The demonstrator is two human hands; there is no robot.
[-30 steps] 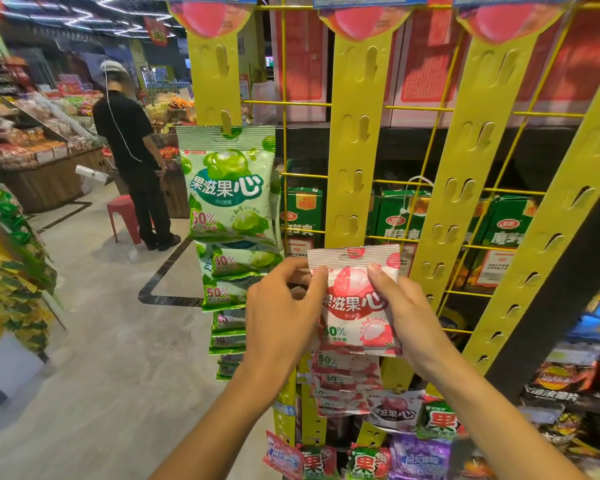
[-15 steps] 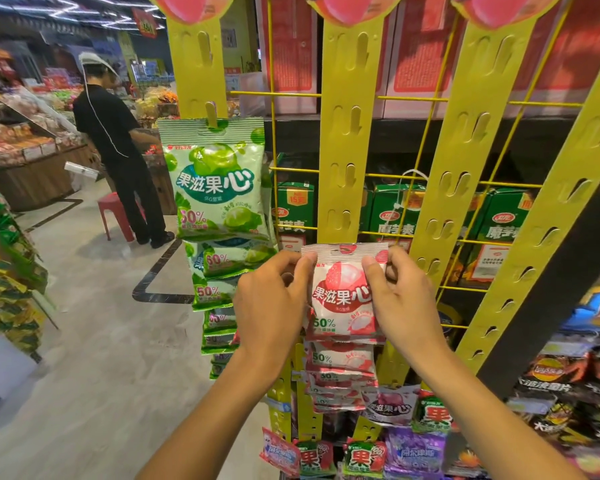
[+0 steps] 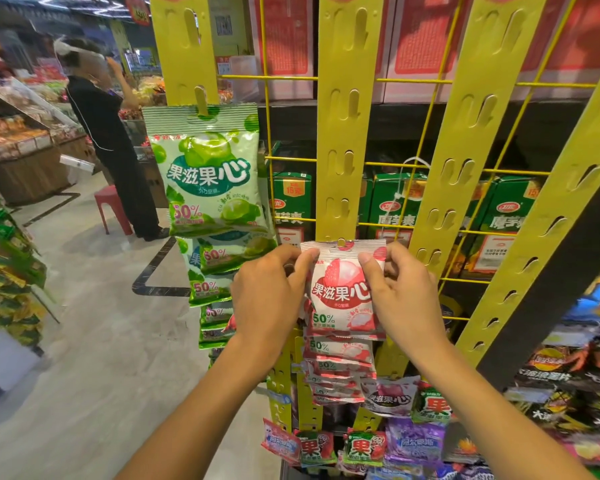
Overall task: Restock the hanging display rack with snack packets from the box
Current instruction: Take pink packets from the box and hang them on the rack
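Observation:
A red and white snack packet [image 3: 342, 292] sits flat against the middle yellow hanging strip [image 3: 349, 133], its top hole at a tab of the strip. My left hand [image 3: 269, 296] pinches the packet's upper left corner. My right hand [image 3: 400, 296] pinches its upper right corner. Below it hang several more red packets [image 3: 340, 368] on the same strip. Green packets [image 3: 212, 178] hang in a column on the left strip [image 3: 182, 50]. The box is not in view.
Two more yellow strips [image 3: 478, 133] slant up at the right over a yellow wire grid [image 3: 291, 77], with green cartons [image 3: 394, 202] behind. Mixed packets [image 3: 364, 445] hang low. A person in black [image 3: 108, 140] stands by a red stool [image 3: 113, 209] in the aisle at left.
Both hands have brought the red packet up and in against the middle strip, so its top hole now lies at a tab. The view has moved closer to the rack.

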